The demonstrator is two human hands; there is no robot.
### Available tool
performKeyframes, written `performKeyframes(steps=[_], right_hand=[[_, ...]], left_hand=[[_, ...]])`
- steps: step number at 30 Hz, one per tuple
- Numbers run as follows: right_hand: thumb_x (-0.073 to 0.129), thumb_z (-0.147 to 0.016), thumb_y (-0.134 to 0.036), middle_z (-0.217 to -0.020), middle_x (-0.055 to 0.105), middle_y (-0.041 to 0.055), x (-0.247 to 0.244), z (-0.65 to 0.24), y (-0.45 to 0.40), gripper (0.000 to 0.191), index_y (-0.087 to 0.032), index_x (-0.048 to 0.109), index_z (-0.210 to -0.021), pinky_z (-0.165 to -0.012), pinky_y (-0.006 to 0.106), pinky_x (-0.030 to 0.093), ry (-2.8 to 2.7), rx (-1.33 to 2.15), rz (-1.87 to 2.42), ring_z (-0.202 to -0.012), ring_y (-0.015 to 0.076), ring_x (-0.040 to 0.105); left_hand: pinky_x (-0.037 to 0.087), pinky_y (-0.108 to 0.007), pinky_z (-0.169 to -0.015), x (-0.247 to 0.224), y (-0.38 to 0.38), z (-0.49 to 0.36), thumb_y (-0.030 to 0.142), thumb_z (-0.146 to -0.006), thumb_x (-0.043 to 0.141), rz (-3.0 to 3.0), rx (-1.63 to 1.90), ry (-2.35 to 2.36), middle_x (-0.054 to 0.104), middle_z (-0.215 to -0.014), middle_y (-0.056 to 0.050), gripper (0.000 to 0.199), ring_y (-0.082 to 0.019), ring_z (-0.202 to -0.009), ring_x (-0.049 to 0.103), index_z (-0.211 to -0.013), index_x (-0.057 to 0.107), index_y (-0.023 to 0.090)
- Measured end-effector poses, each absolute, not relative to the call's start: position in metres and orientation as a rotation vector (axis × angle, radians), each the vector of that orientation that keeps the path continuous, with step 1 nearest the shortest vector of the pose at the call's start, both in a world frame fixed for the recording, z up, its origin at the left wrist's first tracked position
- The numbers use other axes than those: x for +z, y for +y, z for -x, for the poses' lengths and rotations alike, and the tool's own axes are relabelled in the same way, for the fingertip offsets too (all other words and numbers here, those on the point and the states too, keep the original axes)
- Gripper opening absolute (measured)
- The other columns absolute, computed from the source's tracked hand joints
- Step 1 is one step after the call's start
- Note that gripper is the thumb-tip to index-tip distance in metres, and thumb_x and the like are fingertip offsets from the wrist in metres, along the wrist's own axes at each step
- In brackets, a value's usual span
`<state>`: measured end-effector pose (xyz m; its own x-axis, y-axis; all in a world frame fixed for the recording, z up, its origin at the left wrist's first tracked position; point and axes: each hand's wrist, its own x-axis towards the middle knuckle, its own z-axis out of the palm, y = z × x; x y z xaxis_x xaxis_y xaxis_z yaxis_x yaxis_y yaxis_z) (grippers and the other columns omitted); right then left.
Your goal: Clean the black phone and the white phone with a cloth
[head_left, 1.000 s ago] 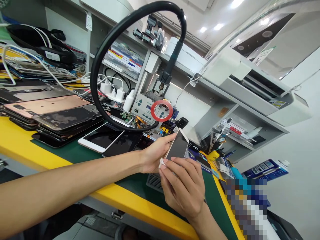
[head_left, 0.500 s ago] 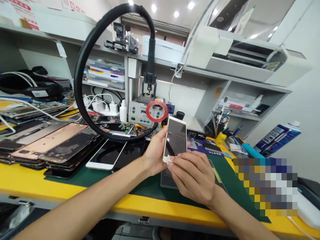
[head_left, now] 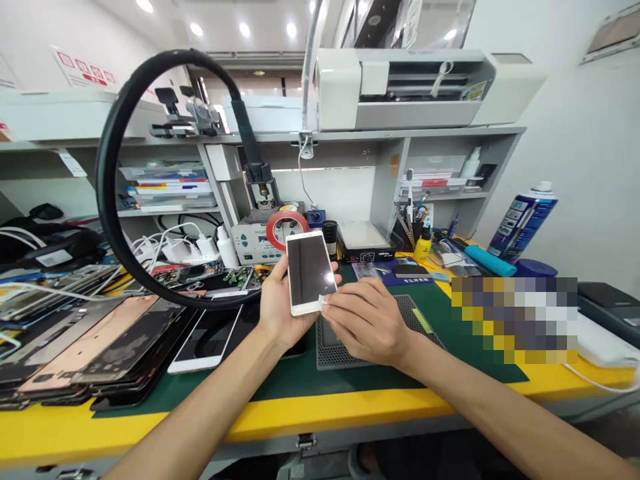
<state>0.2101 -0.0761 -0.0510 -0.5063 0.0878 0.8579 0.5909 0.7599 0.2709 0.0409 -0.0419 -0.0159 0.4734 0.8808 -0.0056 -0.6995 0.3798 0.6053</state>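
Note:
A smartphone [head_left: 311,270] with a white frame and dark glossy screen lies tilted in my left hand [head_left: 274,307]. My thumb is on its left edge and fingertips show past its right edge. My right hand [head_left: 373,321] is closed in a pinch on a small white tissue-like piece [head_left: 321,301], which touches the phone's lower right corner; what exactly it is, I cannot make out. Beneath both hands a grey perforated pad [head_left: 340,359] rests on the green mat [head_left: 270,385].
Stacked phone screens [head_left: 105,347] and a white-framed phone [head_left: 195,364] lie to the left. A black flexible tube [head_left: 105,167] loops above them. Behind stand a red tape roll [head_left: 273,230] and a heating plate [head_left: 367,237]. A spray can [head_left: 523,220] stands at right.
My view has swung to the right and evened out. The phone lies flatter and is turned slightly, with the white piece now at its lower right corner instead of the lower left.

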Motion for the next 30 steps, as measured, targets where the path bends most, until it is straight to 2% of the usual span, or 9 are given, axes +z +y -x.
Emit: performKeyframes(steps=[4, 11, 14, 18, 22, 25, 30], right_hand=[[0.069, -0.083, -0.009, -0.097, 0.075, 0.0066, -0.048, -0.21, -0.075, 0.016, -0.016, 0.068, -0.098, -0.075, 0.038, 0.048, -1.975, -0.554, 0.499, -0.089, 0.0232, 0.065], [0.066, -0.08, -0.007, -0.089, 0.073, 0.0056, -0.046, -0.211, -0.077, 0.015, -0.018, 0.066, -0.09, -0.075, 0.037, 0.048, -1.874, -0.43, 0.501, -0.084, 0.0217, 0.064], [0.065, -0.082, -0.008, -0.087, 0.072, 0.006, -0.047, -0.211, -0.074, 0.012, -0.018, 0.066, -0.087, -0.075, 0.036, 0.048, -1.798, -0.357, 0.538, -0.083, 0.0211, 0.064], [0.062, -0.086, -0.011, -0.085, 0.07, 0.0075, -0.046, -0.211, -0.069, 0.009, -0.017, 0.068, -0.087, -0.075, 0.034, 0.05, -1.698, -0.112, 0.616, -0.083, 0.0198, 0.064], [0.065, -0.09, -0.023, -0.078, 0.069, 0.0047, -0.042, -0.212, -0.067, 0.01, -0.017, 0.07, -0.083, -0.062, 0.028, 0.048, -1.587, 0.406, 0.803, -0.068, 0.0157, 0.061], [0.068, -0.089, -0.032, -0.076, 0.069, 0.0038, -0.041, -0.215, -0.067, 0.015, -0.017, 0.07, -0.087, -0.059, 0.026, 0.05, -1.532, 0.769, 0.787, -0.066, 0.0152, 0.062], [0.072, -0.087, -0.032, -0.077, 0.069, 0.0031, -0.039, -0.215, -0.07, 0.016, -0.017, 0.071, -0.089, -0.059, 0.025, 0.051, -1.528, 0.935, 0.67, -0.066, 0.014, 0.062]], left_hand=[[0.058, -0.044, -0.079, -0.018, -0.041, -0.042, 0.046, -0.098, 0.04, -0.581, 1.064, 0.348, 0.071, -0.109, -0.02, 0.052, -0.029, -0.084, 0.072, -0.12, 0.065, 0.006], [0.058, -0.049, -0.081, -0.022, -0.04, -0.041, 0.046, -0.099, 0.039, -0.61, 1.018, 0.353, 0.066, -0.122, -0.023, 0.055, -0.033, -0.095, 0.071, -0.131, 0.06, 0.006], [0.058, -0.048, -0.083, -0.022, -0.04, -0.042, 0.046, -0.1, 0.038, -0.628, 1.035, 0.393, 0.067, -0.121, -0.022, 0.055, -0.032, -0.096, 0.071, -0.132, 0.059, 0.007], [0.06, -0.042, -0.08, -0.02, -0.042, -0.049, 0.047, -0.1, 0.04, -0.681, 1.088, 0.491, 0.072, -0.112, -0.019, 0.052, -0.028, -0.089, 0.073, -0.132, 0.059, 0.01], [0.06, -0.034, -0.072, -0.022, -0.041, -0.055, 0.049, -0.099, 0.044, -0.741, 1.137, 0.627, 0.075, -0.1, -0.016, 0.051, -0.023, -0.079, 0.073, -0.124, 0.064, 0.01], [0.059, -0.03, -0.064, -0.026, -0.038, -0.056, 0.048, -0.095, 0.052, -0.768, 1.194, 0.734, 0.075, -0.091, -0.012, 0.044, -0.021, -0.071, 0.072, -0.115, 0.067, 0.011], [0.05, -0.024, -0.046, -0.036, -0.038, -0.059, 0.045, -0.085, 0.069, -0.834, 1.24, 0.954, 0.071, -0.07, -0.003, 0.032, -0.017, -0.053, 0.065, -0.097, 0.067, 0.015]])
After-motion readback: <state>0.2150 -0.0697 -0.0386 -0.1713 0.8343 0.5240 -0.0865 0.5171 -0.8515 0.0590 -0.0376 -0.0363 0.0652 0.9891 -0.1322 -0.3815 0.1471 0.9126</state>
